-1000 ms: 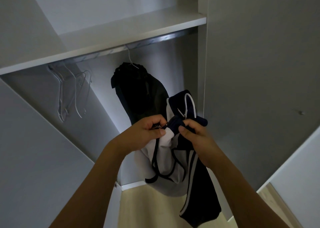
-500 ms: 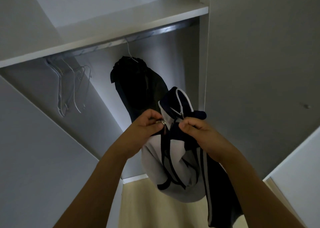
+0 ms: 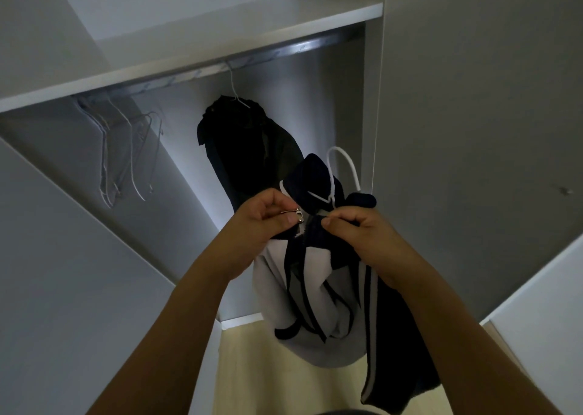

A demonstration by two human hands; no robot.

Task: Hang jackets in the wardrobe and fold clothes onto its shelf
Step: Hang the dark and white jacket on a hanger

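Note:
A navy and white jacket (image 3: 315, 288) hangs from a white hanger (image 3: 342, 168) that I hold up in front of the open wardrobe. My left hand (image 3: 262, 225) pinches the metal zipper pull (image 3: 295, 215) at the jacket's collar. My right hand (image 3: 353, 228) grips the collar fabric and the base of the hanger just right of the zipper. A dark jacket (image 3: 246, 152) hangs on a hanger from the metal rail (image 3: 315, 47) behind my hands.
Several bare wire hangers (image 3: 126, 155) hang at the rail's left end. A white shelf (image 3: 220, 35) runs above the rail. Wardrobe door panels (image 3: 63, 256) stand to the left and right. Pale wood floor (image 3: 268, 367) lies below.
The hanger's hook has risen clear above the collar. My hands have shifted slightly up and apart at the zipper, and the jacket hangs a little lower and fuller.

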